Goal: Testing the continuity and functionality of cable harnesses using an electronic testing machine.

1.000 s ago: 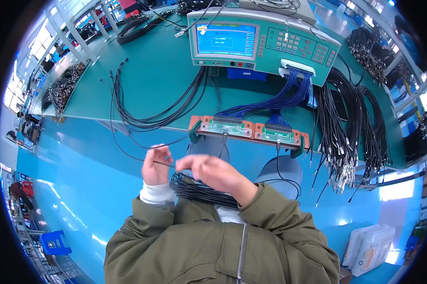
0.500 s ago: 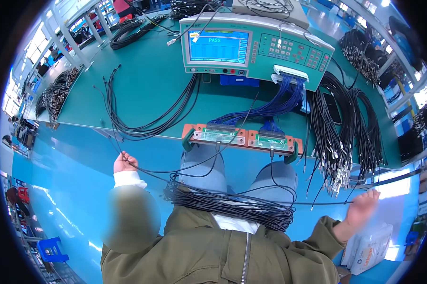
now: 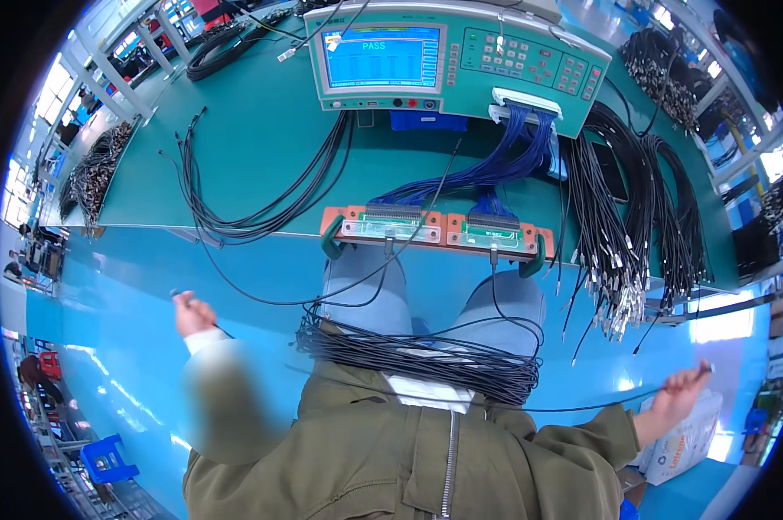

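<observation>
A thin black cable (image 3: 574, 408) stretches across my lap between my two hands. My left hand (image 3: 195, 315) is out to the left above the floor, its fingers closed on one end, with a small tip showing past them. My right hand (image 3: 679, 396), far to the right, pinches the other end, whose connector sticks out beyond the fingers. Across my thighs lies a thick bundle of black cables (image 3: 417, 360). In front of my knees, at the table's edge, is an orange test fixture (image 3: 448, 230) with two green boards, and a black cable is plugged into each.
Behind the fixture a tester (image 3: 461, 65) with a lit screen connects to it through blue wires (image 3: 513, 160). Black cables (image 3: 261, 227) loop over the green table (image 3: 261, 130) at left. Cable bunches (image 3: 613, 251) hang off its right edge. A white bag (image 3: 686, 438) stands at lower right.
My left hand has moved left and down, away from the looped cables. The right hand is slightly lower, and the cable between the hands now sags nearer my body.
</observation>
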Available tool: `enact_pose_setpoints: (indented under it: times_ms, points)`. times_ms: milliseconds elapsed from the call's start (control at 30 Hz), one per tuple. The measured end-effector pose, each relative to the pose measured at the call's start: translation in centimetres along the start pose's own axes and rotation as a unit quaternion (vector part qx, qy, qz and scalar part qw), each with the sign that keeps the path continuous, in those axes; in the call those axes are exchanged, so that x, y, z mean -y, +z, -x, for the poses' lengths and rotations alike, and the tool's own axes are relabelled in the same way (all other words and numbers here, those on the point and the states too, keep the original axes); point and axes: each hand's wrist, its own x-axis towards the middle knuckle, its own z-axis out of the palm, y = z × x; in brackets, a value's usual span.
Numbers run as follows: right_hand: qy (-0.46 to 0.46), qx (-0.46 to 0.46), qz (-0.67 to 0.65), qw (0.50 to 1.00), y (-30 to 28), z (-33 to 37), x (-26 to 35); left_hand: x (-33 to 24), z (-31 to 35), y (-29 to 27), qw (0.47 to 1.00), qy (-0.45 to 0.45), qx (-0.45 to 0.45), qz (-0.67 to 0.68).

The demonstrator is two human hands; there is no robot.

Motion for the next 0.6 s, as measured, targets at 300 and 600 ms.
enact_pose_setpoints:
  times_ms: [300, 600]
  points:
    - [0.188, 0.412, 0.341, 0.824, 17.2, 11.5, -18.2, 5.5, 11.4, 11.9, 0.839, 0.153, 0.412, -0.320]
    - [0.312, 0.304, 0.189, 0.880, 19.4, 13.2, -19.7, 4.0, 11.3, 15.8, 0.844, 0.157, 0.376, -0.350]
